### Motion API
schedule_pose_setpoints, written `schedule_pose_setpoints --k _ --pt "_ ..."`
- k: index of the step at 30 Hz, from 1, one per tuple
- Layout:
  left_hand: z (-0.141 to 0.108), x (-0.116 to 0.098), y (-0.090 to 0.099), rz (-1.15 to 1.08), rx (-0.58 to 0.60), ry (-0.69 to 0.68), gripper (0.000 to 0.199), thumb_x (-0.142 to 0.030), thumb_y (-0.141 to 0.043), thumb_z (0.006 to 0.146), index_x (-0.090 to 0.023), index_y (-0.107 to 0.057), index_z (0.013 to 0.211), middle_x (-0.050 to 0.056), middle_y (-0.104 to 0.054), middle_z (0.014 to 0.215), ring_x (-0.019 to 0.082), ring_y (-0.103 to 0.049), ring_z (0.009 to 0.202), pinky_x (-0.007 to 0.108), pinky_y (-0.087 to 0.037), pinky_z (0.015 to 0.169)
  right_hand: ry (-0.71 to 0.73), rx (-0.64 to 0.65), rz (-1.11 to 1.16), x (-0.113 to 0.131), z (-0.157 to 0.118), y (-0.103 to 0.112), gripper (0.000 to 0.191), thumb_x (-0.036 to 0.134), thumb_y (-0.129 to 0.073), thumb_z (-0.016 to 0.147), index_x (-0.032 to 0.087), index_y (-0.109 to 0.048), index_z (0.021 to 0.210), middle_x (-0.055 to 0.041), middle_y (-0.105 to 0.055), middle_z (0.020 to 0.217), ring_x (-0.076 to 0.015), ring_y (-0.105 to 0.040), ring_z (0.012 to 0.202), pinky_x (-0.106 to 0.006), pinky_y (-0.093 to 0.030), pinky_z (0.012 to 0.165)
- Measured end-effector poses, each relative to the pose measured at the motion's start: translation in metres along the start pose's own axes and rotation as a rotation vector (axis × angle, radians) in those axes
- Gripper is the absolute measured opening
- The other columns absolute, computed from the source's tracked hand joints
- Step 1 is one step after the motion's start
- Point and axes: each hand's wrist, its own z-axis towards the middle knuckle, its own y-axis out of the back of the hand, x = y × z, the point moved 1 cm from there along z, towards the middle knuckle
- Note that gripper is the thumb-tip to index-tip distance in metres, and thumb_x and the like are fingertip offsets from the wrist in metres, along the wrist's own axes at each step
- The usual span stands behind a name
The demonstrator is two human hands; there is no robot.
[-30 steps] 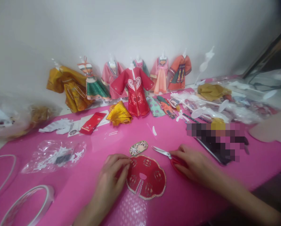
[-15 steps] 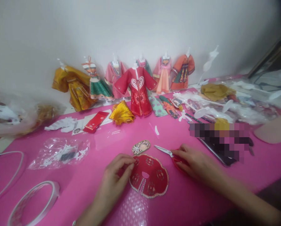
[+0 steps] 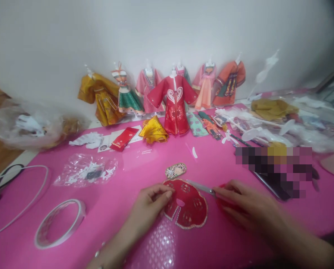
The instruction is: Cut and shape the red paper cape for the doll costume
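Note:
A red doll collar (image 3: 193, 207) with a pale beaded edge, flower motifs, a neck hole and a front slit lies on the pink table. My left hand (image 3: 152, 203) pinches its left edge, thumb against fingers. On the other side, my right hand (image 3: 239, 200) is wrapped around the red handles of a pair of scissors (image 3: 204, 189). The blades look closed, somewhat blurred, and their tip points left over the collar's upper edge. Just behind the collar sits a small oval patterned piece (image 3: 175, 170).
Several dressed doll forms, including a red robe (image 3: 175, 106), stand along the wall. A roll of tape (image 3: 81, 220) and a plastic bag of white parts (image 3: 85, 172) are on the left. Plastic-wrapped pieces (image 3: 267, 130) crowd the right. Yellow cloth (image 3: 154, 130) and a red packet (image 3: 124, 139) lie behind.
The scissors have come closer to the collar, their tip now over its upper edge. My left hand keeps its pinch at the left edge. The whole view has shifted a little.

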Motion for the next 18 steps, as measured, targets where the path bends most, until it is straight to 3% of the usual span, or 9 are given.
schedule_pose_setpoints --k 5,11,18 --pt "-0.003 -0.002 -0.003 -0.149 0.141 0.12 0.031 -0.045 -0.068 0.08 -0.016 -0.066 0.073 -0.01 -0.041 0.037 0.005 -0.029 0.033 0.019 -0.02 0.039 0.127 -0.061 -0.101 0.018 -0.005 -0.001 0.032 0.026 -0.039 0.098 0.029 -0.055 0.126 -0.0055 -0.062 0.095 -0.0162 -0.062 0.065 -0.029 -0.042 0.055" --pt "-0.007 -0.004 -0.006 -0.222 0.21 0.192 0.036 -0.048 -0.067 0.08 -0.016 -0.063 0.066 -0.009 -0.042 0.033 0.004 -0.025 0.028 0.02 -0.016 0.035 0.188 -0.094 -0.161 0.026 -0.009 -0.006 0.031 0.025 -0.039 0.098 0.028 -0.057 0.124 -0.0029 -0.062 0.086 -0.0147 -0.06 0.059 -0.028 -0.038 0.052" --pt "-0.007 0.0 -0.008 -0.196 0.261 0.232 0.036 -0.049 -0.071 0.075 -0.018 -0.059 0.064 -0.01 -0.041 0.032 0.004 -0.025 0.027 0.019 -0.015 0.033 0.203 -0.034 -0.13 0.031 -0.015 -0.004 0.028 0.021 -0.036 0.1 0.024 -0.058 0.117 -0.0025 -0.06 0.082 -0.0134 -0.057 0.059 -0.027 -0.036 0.051"
